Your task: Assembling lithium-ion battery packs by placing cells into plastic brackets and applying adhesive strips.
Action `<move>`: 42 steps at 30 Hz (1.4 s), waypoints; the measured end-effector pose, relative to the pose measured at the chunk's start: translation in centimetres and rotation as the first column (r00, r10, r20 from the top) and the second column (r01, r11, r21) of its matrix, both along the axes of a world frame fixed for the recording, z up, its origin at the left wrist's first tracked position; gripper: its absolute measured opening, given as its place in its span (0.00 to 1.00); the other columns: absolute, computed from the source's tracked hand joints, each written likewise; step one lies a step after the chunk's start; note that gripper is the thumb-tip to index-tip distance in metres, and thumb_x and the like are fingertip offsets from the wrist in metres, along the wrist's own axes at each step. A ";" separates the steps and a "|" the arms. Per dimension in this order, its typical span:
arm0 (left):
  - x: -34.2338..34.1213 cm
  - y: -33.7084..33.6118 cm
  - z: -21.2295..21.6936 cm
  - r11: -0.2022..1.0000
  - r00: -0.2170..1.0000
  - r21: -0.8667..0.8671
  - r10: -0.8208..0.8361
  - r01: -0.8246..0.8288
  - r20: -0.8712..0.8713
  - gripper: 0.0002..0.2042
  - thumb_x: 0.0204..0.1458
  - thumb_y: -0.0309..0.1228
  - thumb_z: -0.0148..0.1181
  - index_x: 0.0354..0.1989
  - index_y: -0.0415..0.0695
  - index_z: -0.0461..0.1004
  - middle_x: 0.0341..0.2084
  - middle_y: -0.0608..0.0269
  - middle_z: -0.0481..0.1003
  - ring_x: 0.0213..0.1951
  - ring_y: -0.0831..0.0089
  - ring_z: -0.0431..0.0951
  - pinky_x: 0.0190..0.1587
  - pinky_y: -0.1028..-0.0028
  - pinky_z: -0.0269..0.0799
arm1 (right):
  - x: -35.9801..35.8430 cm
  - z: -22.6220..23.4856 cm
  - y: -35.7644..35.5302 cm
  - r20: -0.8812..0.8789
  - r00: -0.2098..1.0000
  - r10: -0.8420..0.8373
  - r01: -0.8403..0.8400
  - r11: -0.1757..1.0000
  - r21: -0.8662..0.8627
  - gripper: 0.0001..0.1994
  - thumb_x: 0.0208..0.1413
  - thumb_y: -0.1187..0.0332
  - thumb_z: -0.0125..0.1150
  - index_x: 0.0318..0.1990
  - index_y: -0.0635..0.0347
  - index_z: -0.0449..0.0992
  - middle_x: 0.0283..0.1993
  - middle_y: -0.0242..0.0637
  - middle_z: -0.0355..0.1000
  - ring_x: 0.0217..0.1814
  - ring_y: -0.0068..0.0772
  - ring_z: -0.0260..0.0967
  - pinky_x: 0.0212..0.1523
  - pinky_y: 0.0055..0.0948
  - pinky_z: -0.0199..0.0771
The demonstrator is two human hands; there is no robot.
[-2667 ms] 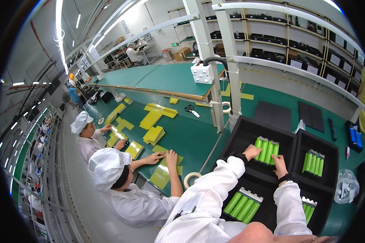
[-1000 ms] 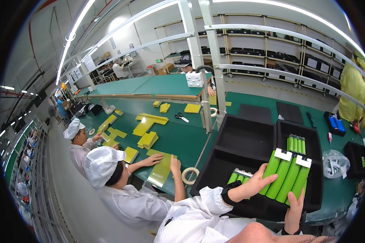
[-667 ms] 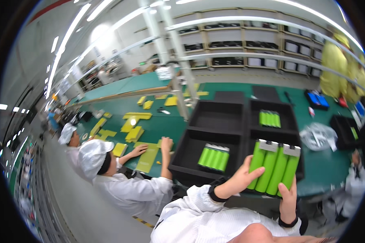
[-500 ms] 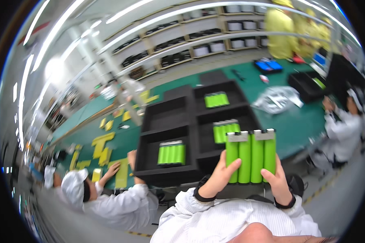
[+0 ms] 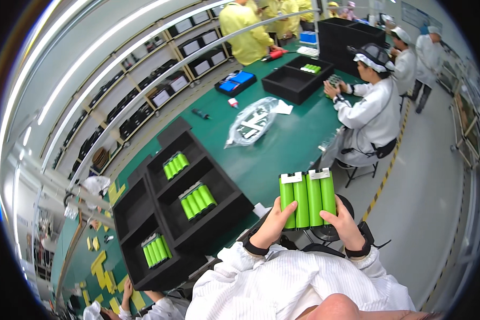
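Between my two hands I hold up a battery pack (image 5: 308, 201) of several green cylindrical cells side by side, with white metal tabs along its top edge. My left hand (image 5: 274, 223) grips its left side, thumb across the front. On the right side my right hand (image 5: 344, 224) does the same. Both wrists wear black bands. To the left, a black foam tray (image 5: 197, 210) with compartments rests on the green table. Similar green packs lie in it: one in the far compartment (image 5: 176, 165), one in the nearer right (image 5: 198, 201) and one in the nearer left (image 5: 156, 250).
On the green table (image 5: 282, 130) lie a clear plastic bag (image 5: 253, 121) with white strips, a screwdriver (image 5: 201, 114) and a blue-filled black box (image 5: 236, 81). A co-worker (image 5: 370, 106) sits at the right beside another black tray (image 5: 298, 80). Yellow pieces (image 5: 98, 269) lie lower left.
My view has swung to the right, so the tray now appears farther left and the seated co-worker nearer the middle. The pack stays held upright in both hands.
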State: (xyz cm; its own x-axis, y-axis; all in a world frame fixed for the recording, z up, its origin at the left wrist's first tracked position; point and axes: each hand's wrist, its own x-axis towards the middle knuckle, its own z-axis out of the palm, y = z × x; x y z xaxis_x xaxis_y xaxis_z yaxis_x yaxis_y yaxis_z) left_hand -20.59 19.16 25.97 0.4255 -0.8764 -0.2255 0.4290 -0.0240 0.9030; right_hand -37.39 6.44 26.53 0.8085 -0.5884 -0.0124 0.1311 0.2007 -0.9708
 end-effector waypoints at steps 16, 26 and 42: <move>9.9 -12.0 -14.5 0.998 0.996 0.047 -0.046 0.043 0.071 0.35 0.50 0.27 0.66 0.61 0.35 0.49 0.54 0.53 0.64 0.57 0.66 0.65 0.59 0.68 0.63 | 10.4 -13.8 -17.8 -0.197 0.921 0.335 -0.364 0.922 -0.132 0.45 0.40 0.69 0.75 0.65 0.69 0.53 0.60 0.42 0.62 0.61 0.32 0.61 0.61 0.30 0.62; 13.9 -11.5 -22.9 0.939 0.639 -0.004 0.237 -0.344 0.732 0.36 0.37 0.31 0.75 0.55 0.35 0.60 0.48 0.48 0.69 0.55 0.52 0.65 0.58 0.60 0.58 | 24.8 -25.2 -23.4 -0.342 0.736 0.584 -0.648 0.461 -0.607 0.52 0.32 0.63 0.79 0.63 0.67 0.49 0.54 0.55 0.66 0.57 0.51 0.65 0.55 0.38 0.67; 18.1 -12.1 -26.7 0.805 0.572 -0.064 0.472 -0.589 0.670 0.34 0.33 0.23 0.75 0.50 0.37 0.61 0.45 0.51 0.70 0.48 0.57 0.71 0.53 0.64 0.65 | 31.2 -28.4 -21.4 -0.342 0.780 0.524 -0.618 0.562 -0.549 0.48 0.36 0.66 0.77 0.65 0.60 0.52 0.57 0.46 0.68 0.60 0.44 0.66 0.58 0.36 0.67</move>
